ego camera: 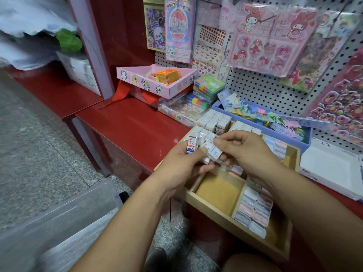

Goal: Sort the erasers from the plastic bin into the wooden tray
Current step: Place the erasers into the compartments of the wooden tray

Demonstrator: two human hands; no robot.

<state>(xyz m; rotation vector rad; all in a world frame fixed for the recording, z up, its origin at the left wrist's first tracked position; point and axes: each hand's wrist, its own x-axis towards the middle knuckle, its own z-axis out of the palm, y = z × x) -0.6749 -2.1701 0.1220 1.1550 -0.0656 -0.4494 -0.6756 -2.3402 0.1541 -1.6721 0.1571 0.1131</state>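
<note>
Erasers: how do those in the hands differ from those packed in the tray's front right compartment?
The held erasers are white with blue and red print; the packed erasers are pink, white and grey-blue. The held erasers sit tilted in the left hand and right hand above the wooden tray; the packed erasers lie flat in rows. Both are small rectangular blocks.

Even indoor light, blurred left edge, wide-angle warp.

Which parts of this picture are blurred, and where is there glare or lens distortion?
Head view: the left hand and right hand with the erasers they hold are sharp; the plastic bin at lower left is smeared by blur; the red shelf carries soft glare; the pegboard bends toward the frame's edges.
</note>
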